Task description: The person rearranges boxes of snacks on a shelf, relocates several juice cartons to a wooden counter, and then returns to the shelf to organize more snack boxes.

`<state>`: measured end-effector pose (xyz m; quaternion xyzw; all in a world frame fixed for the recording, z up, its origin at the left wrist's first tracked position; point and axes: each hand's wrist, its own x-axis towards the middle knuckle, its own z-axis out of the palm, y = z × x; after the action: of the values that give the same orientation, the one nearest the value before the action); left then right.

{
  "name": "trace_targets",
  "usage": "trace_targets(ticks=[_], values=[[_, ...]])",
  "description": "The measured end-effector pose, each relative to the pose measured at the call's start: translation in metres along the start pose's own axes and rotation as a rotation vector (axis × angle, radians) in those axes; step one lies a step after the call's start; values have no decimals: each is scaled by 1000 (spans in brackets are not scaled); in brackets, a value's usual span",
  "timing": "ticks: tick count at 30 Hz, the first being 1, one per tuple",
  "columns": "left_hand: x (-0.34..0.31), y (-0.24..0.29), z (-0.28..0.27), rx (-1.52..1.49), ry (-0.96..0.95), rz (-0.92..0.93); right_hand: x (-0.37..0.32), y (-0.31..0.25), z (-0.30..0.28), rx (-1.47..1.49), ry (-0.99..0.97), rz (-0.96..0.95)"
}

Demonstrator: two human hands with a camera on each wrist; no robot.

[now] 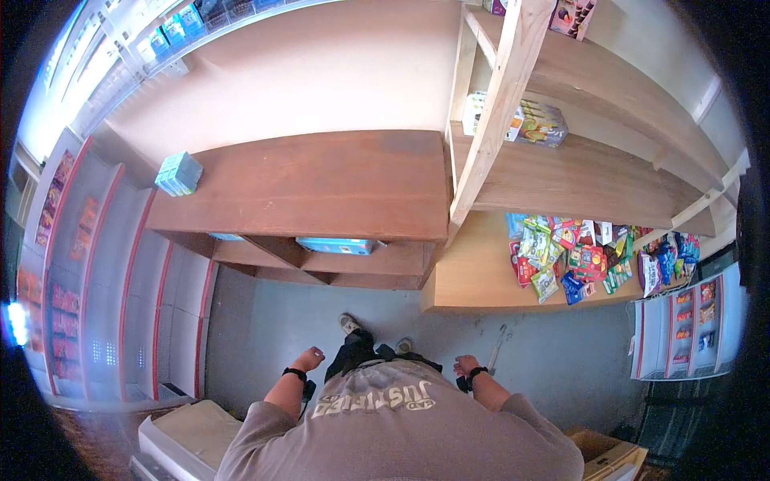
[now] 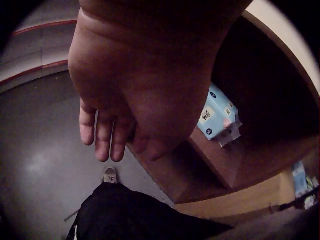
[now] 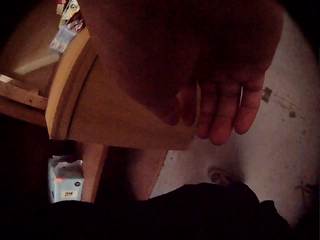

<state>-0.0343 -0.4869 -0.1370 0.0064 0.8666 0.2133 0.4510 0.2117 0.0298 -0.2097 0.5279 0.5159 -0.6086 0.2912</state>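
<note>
The left hand hangs beside the person's left hip with nothing in it. Its relaxed fingers point down in the left wrist view. On the other side, the empty right hand hangs loosely near the right hip, fingers slightly bent. Ahead stands a low brown cabinet. Inside one of its compartments lies a light-blue wrapped pack, nearest the left hand. A stack of pale-blue boxes sits on the cabinet top's left end.
Many colourful snack bags are heaped on a wooden counter at right, under wooden shelves with several boxes. White racks with red edges line the left. Cardboard boxes stand behind the person. Grey floor lies around the feet.
</note>
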Motion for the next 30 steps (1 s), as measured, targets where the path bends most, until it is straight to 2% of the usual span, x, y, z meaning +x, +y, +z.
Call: trace_targets(ticks=[3, 4, 6, 8, 10, 12, 14, 16, 18, 19, 20, 21, 22, 26, 28, 30], values=[[-3, -6, 3, -12, 10, 4, 16, 8, -4, -73, -76, -74], [-5, -2, 0, -34, 37, -9, 102, 61, -16, -537, -50, -420], [-2, -9, -5, -45, 31, 56, 76, 48, -10, -685, -22, -450], [1, -18, -5, -50, 2, 120, 114, 86, -16, 18, -50, -190], [5, -25, -4, -54, 95, 118, 95, 77, -3, -727, -2, -813], [8, -32, -7, -51, 47, 79, 30, 33, 6, -1028, -113, -612], [-11, -13, -14, -94, 41, 57, 36, 44, 17, -714, -32, -518], [-5, -29, -8, -130, 18, 44, 17, 36, 26, -342, -49, -271], [0, -36, -7, -148, 29, 48, -27, 9, 30, -289, -34, -211], [3, -43, -5, -143, 14, 47, -20, 18, 29, -283, -30, -198], [8, -52, -1, -150, 7, 55, 10, 34, 28, -321, -46, -274], [10, -57, 0, -158, 4, 65, 0, 25, 31, -360, -62, -355], [12, -62, 1, -158, 0, 67, -11, 16, 29, -51, -84, -124], [-1, -56, -1, -173, 0, 66, -65, -18, 27, -22, 73, -124], [1, -53, 1, -190, -3, 70, -87, -44, 15, -24, -82, -186], [12, -63, 5, -213, 6, 26, -140, -86, -3, 75, -240, -324]])
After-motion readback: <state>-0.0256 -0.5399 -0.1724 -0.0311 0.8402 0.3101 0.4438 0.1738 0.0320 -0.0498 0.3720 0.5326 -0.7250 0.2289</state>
